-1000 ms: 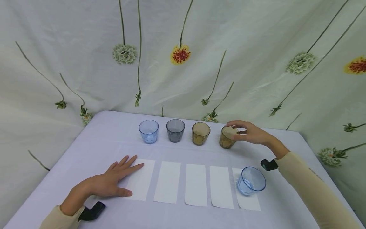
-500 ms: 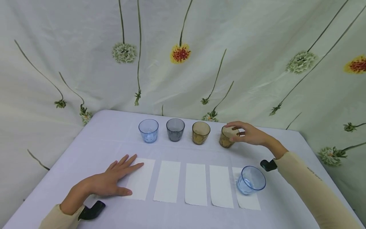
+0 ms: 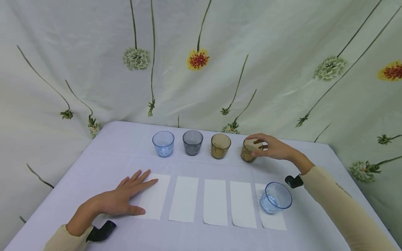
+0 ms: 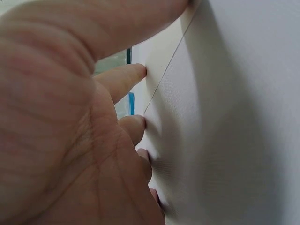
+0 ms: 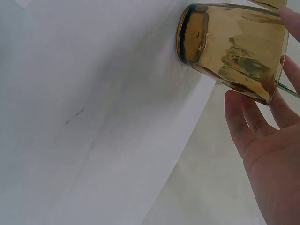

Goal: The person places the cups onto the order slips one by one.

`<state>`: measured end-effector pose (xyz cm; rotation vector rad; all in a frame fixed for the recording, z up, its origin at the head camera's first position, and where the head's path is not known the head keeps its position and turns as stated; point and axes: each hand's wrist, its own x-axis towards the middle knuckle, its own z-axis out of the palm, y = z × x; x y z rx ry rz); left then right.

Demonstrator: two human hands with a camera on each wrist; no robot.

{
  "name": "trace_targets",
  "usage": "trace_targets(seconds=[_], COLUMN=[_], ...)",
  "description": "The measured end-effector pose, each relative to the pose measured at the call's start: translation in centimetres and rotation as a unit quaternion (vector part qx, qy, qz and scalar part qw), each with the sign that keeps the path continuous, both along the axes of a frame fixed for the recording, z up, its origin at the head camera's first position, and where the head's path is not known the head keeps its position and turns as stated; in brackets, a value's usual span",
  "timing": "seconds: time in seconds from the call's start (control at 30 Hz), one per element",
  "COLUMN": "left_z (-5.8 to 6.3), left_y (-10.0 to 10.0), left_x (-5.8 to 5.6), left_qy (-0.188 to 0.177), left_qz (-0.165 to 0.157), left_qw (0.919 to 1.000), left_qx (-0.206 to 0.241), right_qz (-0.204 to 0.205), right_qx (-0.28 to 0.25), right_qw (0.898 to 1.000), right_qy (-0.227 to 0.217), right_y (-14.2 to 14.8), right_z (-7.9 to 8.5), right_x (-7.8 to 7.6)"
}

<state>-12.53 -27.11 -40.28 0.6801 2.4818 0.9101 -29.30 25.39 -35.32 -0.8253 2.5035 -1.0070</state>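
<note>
At the right end of the back row stands an amber drinking glass (image 3: 247, 153), upright on the table. My right hand (image 3: 276, 147) grips it near the rim; the right wrist view shows the thumb on one side of the amber glass (image 5: 225, 47) and fingers curled along the other. My left hand (image 3: 120, 199) rests with spread, straight fingers at the leftmost white paper strip (image 3: 156, 198), its fingertips over the paper. In the left wrist view the fingertips of the left hand (image 4: 98, 140) touch the surface.
Left of the held glass stand another amber glass (image 3: 221, 146), a grey glass (image 3: 192, 143) and a blue glass (image 3: 163, 144). Several paper strips lie in a front row; a second blue glass (image 3: 275, 198) is on the rightmost strip (image 3: 274, 223). A flowered curtain (image 3: 276, 69) hangs behind.
The thumb of my right hand has shifted slightly left and down along the amber glass. My left hand and the other glasses have stayed put.
</note>
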Motion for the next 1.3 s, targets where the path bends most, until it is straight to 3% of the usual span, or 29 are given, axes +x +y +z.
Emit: trace_targets(seconds=[1.3], left_z=[-0.02], left_y=[0.0], left_x=[0.02], left_qy=[-0.004], left_qz=[0.0], left_qw=[1.0], left_qx=[0.0], right_qz=[-0.002], right_qx=[-0.001], right_qw=[1.0], right_qy=[0.021], right_y=[-0.09], right_z=[0.75], right_x=[0.85])
